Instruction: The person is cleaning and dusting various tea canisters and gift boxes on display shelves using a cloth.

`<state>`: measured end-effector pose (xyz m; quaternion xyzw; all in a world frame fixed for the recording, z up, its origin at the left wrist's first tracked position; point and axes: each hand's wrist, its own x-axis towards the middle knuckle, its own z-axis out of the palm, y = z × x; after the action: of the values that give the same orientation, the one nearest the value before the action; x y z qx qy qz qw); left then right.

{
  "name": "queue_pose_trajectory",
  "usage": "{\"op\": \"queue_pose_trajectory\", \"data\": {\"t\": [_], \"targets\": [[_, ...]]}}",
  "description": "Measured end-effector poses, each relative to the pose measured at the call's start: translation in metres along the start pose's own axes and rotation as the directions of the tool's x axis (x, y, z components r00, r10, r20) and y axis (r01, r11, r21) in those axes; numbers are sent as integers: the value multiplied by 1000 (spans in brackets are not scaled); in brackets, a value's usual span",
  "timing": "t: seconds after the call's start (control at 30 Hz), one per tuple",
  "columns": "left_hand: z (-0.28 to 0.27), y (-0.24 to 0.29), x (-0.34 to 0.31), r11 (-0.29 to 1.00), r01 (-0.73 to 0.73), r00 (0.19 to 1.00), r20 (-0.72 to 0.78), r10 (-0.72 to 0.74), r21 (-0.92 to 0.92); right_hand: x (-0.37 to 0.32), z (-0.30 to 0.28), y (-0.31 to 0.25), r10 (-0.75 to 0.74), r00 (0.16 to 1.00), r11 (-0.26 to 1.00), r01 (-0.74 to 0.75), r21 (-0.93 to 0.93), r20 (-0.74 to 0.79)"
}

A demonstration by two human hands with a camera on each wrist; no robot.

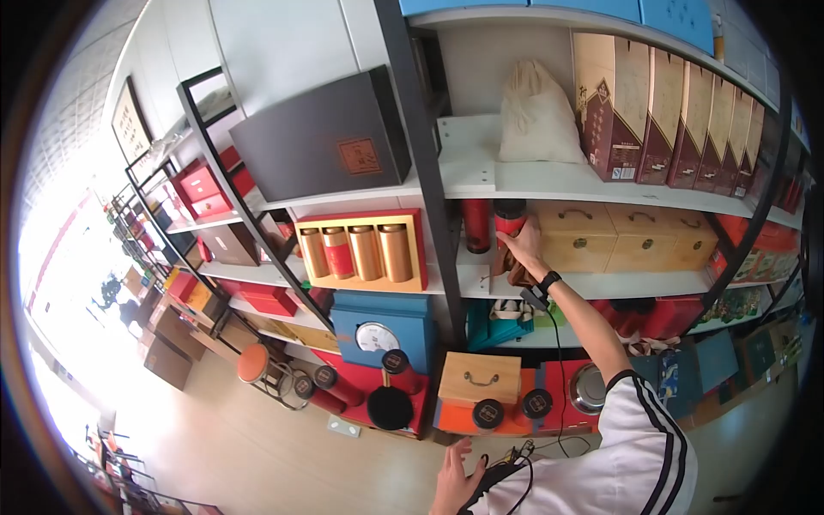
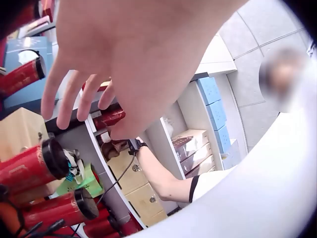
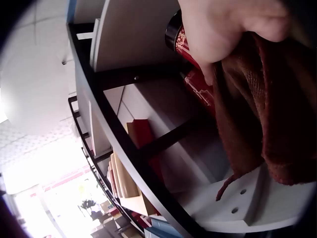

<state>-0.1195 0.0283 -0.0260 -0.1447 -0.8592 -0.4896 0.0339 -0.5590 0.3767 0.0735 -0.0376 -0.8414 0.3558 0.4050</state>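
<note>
My right hand [image 1: 525,244] reaches onto the middle shelf, right at a red canister [image 1: 510,223] with a black lid. A brown cloth [image 3: 267,109] hangs in folds from the fingers of this hand in the right wrist view, held under the thumb side. Just left of that canister stands another red canister [image 1: 475,227]. My left hand [image 1: 457,481] is low in front of my body, holding nothing. Its fingers stretch out loosely in the left wrist view, where the palm [image 2: 129,54] fills the top.
Wooden boxes with handles [image 1: 579,240] stand right of my right hand. Below are several red canisters with black lids [image 1: 487,414], a wooden case [image 1: 481,378] and a blue box [image 1: 382,330]. A black shelf post [image 1: 421,163] rises to the left. A black cable [image 1: 560,378] trails from my right wrist.
</note>
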Motion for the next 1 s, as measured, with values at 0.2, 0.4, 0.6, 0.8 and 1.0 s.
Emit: {"op": "queue_pose_trajectory", "data": {"t": [0.2, 0.4, 0.6, 0.8, 1.0], "targets": [[-29, -12, -57, 991, 113, 994, -1, -113, 71, 39, 34, 16, 239, 965, 971, -235, -49, 104], [-43, -36, -56, 983, 58, 996, -77, -45, 176, 72, 70, 73, 154, 983, 986, -146, -87, 95], [-63, -29, -26, 994, 90, 994, -59, -87, 54, 86, 81, 95, -50, 986, 996, 61, -64, 159], [-61, -11, -19, 993, 108, 994, 11, -109, 54, 23, 18, 33, 16, 934, 959, 87, -271, 356], [-36, 13, 46, 992, 25, 998, 53, -32, 124, -82, -152, -61, -19, 946, 967, 99, -233, 322]]}}
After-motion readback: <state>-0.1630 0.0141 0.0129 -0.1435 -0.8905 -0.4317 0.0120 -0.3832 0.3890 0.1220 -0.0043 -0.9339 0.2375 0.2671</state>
